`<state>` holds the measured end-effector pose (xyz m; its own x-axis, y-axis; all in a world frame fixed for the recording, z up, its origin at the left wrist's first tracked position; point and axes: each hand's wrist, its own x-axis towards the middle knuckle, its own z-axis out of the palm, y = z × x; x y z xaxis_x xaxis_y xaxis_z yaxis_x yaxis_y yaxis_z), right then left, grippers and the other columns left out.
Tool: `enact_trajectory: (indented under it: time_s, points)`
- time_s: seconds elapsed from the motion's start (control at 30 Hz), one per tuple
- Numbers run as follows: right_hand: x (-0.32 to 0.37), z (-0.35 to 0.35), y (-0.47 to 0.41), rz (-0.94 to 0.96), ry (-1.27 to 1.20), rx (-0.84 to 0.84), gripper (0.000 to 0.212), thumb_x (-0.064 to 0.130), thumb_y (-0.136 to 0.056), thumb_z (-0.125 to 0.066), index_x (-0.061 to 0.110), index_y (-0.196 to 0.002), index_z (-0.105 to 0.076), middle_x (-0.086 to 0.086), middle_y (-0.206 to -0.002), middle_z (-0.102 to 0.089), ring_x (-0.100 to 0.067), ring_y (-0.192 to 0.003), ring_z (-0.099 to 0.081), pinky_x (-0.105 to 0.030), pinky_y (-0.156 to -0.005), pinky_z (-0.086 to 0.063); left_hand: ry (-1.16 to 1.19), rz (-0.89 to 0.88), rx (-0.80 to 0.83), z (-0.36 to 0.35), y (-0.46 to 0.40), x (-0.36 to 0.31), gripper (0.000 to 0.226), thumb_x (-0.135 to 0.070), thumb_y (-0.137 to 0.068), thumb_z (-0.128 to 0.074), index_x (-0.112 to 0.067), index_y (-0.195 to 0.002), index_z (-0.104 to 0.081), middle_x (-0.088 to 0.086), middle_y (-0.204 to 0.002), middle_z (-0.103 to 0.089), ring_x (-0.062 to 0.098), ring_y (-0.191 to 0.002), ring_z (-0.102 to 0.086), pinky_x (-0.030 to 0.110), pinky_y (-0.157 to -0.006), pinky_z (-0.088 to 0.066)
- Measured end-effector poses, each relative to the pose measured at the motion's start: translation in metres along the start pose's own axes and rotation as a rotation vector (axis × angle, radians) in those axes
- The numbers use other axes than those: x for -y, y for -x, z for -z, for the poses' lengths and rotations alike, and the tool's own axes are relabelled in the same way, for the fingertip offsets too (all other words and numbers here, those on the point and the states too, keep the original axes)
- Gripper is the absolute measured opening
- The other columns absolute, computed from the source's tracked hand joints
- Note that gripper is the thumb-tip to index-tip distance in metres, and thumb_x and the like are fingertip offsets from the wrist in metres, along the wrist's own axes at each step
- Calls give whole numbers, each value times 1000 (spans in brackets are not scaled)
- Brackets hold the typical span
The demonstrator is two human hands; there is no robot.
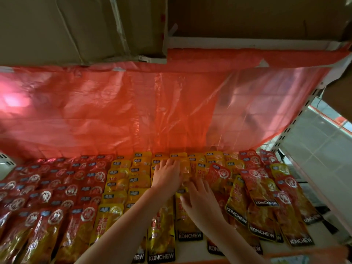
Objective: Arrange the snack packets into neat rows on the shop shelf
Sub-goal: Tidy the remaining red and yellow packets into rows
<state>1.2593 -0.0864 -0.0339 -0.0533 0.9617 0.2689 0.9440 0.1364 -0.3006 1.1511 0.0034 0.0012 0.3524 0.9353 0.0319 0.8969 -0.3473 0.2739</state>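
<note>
You have the red packets (57, 187) at lower left and the yellow packets (122, 180) mid-frame in rows on the shelf (198, 248), both your left hand (167, 176) and right hand (200, 199) pressing flat-fingered on centre packets, while the jumbled packets (266, 197) at lower right remain.

Packets (118, 187) in rows on shelf (198, 250), hands (167, 174) atop.

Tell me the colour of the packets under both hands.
Yellow packets, with red ones in rows to either side; the head view, the only one, shows this.
</note>
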Motion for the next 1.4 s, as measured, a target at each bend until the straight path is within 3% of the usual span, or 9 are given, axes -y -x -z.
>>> enact_trajectory:
  time_s: [0.4, 0.53, 0.63, 0.73, 0.83, 1.03, 1.13, 1.3, 1.4]
  points:
    - [2, -3, 4, 2, -7, -61, 41, 32, -80, -64, 21, -117, -51, 3, -111, -54, -15, -101, -54, -28, -82, -53, -16, 19, 19, 2, -10, -4, 38, -38, -98, -35, -19, -129, -44, -1, -137, -44, 22, -131, -30, 40, -106, -24]
    - [4, 3, 3, 22, -24, -41, 38, 34, -86, -48, 20, -120, -50, 3, -117, -52, -15, -107, -50, -31, -88, -50, -11, 25, -2, 1, -7, -4, 37, -37, -98, -35, -20, -130, -43, 0, -136, -45, 22, -130, -32, 39, -106, -25]
    - [1, 14, 6, 20, -72, -107, 30, 34, -87, -46, 19, -112, -54, 5, -110, -55, -14, -102, -51, -30, -86, -50, 40, 37, -52, 1, -1, -6, 36, -34, -98, -36, -22, -131, -42, 0, -135, -45, 21, -127, -34, 37, -105, -27]
    - [-7, 29, 14, 10, -152, -192, 34, 40, -95, -37, 17, -104, -60, 5, -103, -58, -14, -97, -54, -28, -82, -50, 106, 3, -131, 3, 12, -20, 34, -28, -96, -40, -21, -128, -46, -1, -131, -48, 20, -123, -38, 36, -101, -31]
    - [-24, 45, 29, -6, -182, -293, 23, 25, -92, -43, 14, -99, -62, 3, -101, -60, -15, -94, -54, -27, -81, -48, 191, -78, -191, 4, 30, -46, 29, -24, -94, -43, -21, -122, -53, -2, -123, -53, 19, -116, -45, 33, -94, -36]
    - [-76, 55, 60, -118, -143, -323, 26, 25, -90, -43, 13, -102, -62, 1, -105, -59, -15, -99, -52, -30, -86, -46, 409, -124, -153, -14, 53, -101, 21, -23, -94, -48, -25, -115, -53, -8, -113, -58, 10, -96, -59, 29, -76, -54]
    - [-94, 57, 70, -141, -104, -313, 26, 27, -90, -43, 14, -106, -59, -1, -109, -57, -16, -103, -48, -31, -90, -43, 421, -100, -127, -27, 56, -116, 22, -20, -95, -47, -24, -116, -53, -8, -114, -58, 11, -99, -58, 29, -78, -53]
    - [-104, 54, 76, -212, -32, -245, 30, 34, -90, -47, 14, -110, -58, -3, -120, -54, -22, -112, -46, -37, -96, -40, 381, -39, -99, -49, 62, -131, 37, -35, -95, -47, -23, -130, -44, -8, -127, -51, 12, -119, -45, 27, -92, -46]
    - [-104, 53, 74, -225, 15, -208, 31, 32, -89, -47, 13, -111, -58, -5, -121, -53, -23, -114, -44, -40, -95, -42, 387, -10, -110, -55, 60, -133, 39, -36, -93, -50, -22, -130, -45, -7, -128, -52, 14, -120, -43, 29, -94, -45]
